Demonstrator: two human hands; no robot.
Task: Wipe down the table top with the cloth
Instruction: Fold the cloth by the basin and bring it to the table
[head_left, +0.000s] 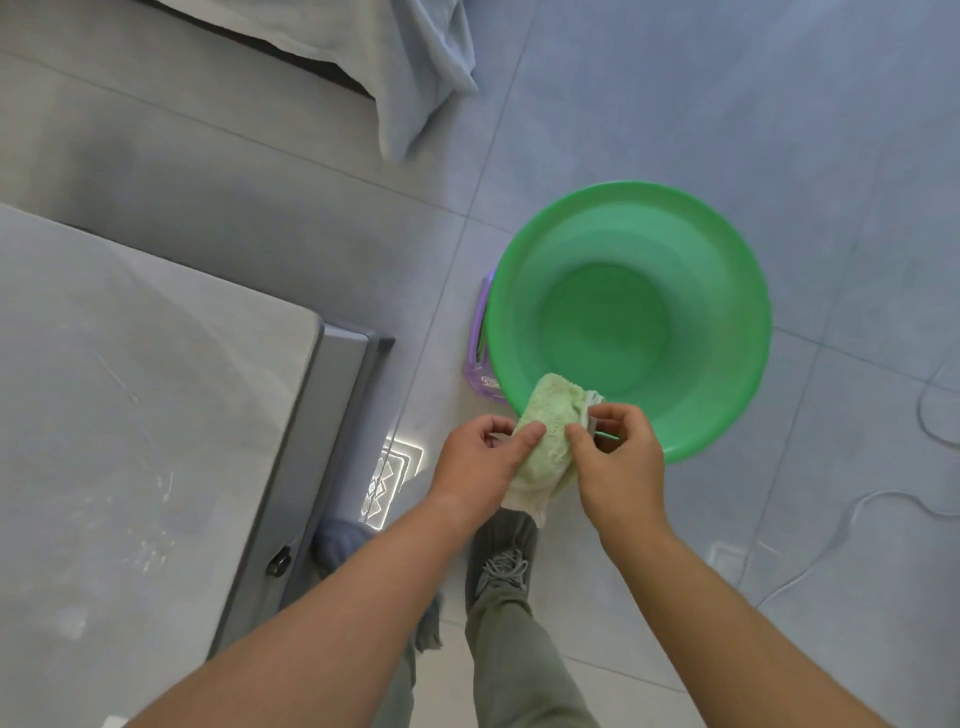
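Note:
A pale green fluffy cloth (551, 426), folded into a wad, is held between both hands over the near rim of a green plastic basin (628, 317). My left hand (480, 460) pinches its left edge with thumb and fingers. My right hand (618, 457) grips its right edge, where a white hem shows. The grey table top (130, 415) lies to the left, below and apart from the hands, with faint streaks and smears on its surface.
The basin rests on a purple plastic stool (480, 353) on a grey tiled floor. My legs and a grey shoe (501, 561) stand below the hands. A bed corner with grey bedding (415, 67) is at the top. White cables (883, 509) trail at the right.

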